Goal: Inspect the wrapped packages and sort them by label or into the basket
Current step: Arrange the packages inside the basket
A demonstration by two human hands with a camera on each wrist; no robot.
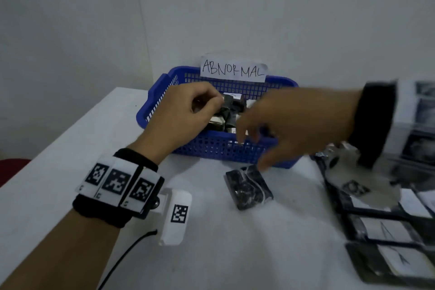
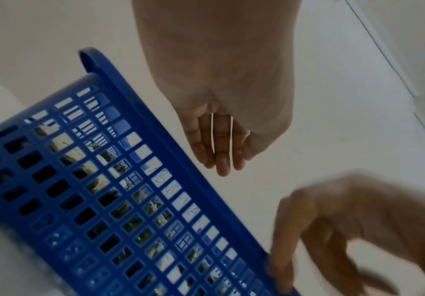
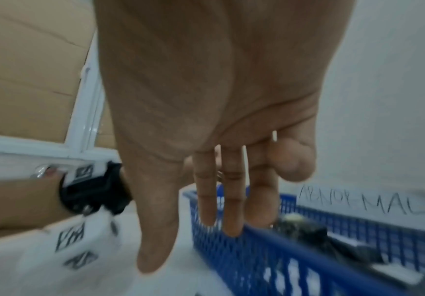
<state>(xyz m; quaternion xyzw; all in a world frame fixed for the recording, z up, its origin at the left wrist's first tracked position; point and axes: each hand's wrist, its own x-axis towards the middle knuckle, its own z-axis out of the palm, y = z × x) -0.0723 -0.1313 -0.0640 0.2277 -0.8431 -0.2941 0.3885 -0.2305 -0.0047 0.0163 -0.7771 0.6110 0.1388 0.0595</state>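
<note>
A blue mesh basket (image 1: 211, 147) (image 2: 140, 112) (image 3: 282, 237) with a paper sign reading ABNORMAL (image 1: 233, 70) (image 3: 371, 206) stands at the back of the white table. Several dark wrapped packages (image 1: 229, 107) (image 3: 315, 232) lie inside it. My left hand (image 1: 204, 103) (image 2: 221, 158) hovers over the basket's left side, its fingers loosely curled and holding nothing. My right hand (image 1: 249, 134) (image 3: 221, 210), motion-blurred, hangs over the front rim with its fingers straight down and empty. Another black wrapped package (image 1: 248, 187) lies on the table just in front of the basket.
Several flat dark packages with white labels (image 1: 388, 231) lie in a row along the table's right side. The table's left edge runs diagonally, with something red (image 1: 11, 167) beyond it. A wall stands right behind the basket. Cardboard (image 3: 28, 70) shows behind my left arm.
</note>
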